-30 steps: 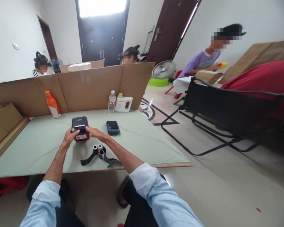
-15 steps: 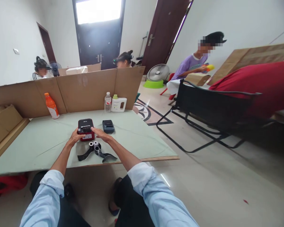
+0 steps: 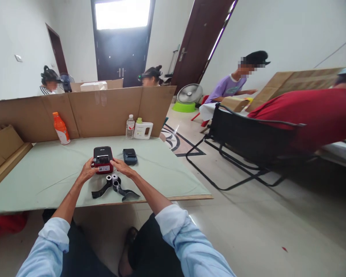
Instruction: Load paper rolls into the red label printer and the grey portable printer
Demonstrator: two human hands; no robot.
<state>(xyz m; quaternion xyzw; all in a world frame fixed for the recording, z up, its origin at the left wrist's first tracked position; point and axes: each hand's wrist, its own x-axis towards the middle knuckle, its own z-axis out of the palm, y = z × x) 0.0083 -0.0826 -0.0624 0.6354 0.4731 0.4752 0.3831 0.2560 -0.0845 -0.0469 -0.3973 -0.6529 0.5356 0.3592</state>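
A red and black label printer [image 3: 103, 152] rests on the table, a white sticker on its front. My left hand [image 3: 88, 170] grips its left front corner. From the other side, my right hand [image 3: 121, 167] holds the right front corner, with the thumb near the dark front opening. Just in front of the printer stand several small rolls [image 3: 114, 181] with white cores, dark strips trailing from them over the table. A smaller dark blue device [image 3: 130, 157] sits to the right, beyond my right hand.
The pale green table [image 3: 60, 184] ends at a cardboard wall [image 3: 109, 111]. Along it stand an orange bottle [image 3: 61, 129], a clear bottle [image 3: 130, 127] and a white jug [image 3: 143, 130]. Cardboard boxes [image 3: 5, 144] lie left. At right are a black folding chair [image 3: 248, 134] and co-workers.
My view has shifted slightly; both hands stay on the label printer. A co-worker in purple has lowered a yellow object, and the one in red has shifted further into view.
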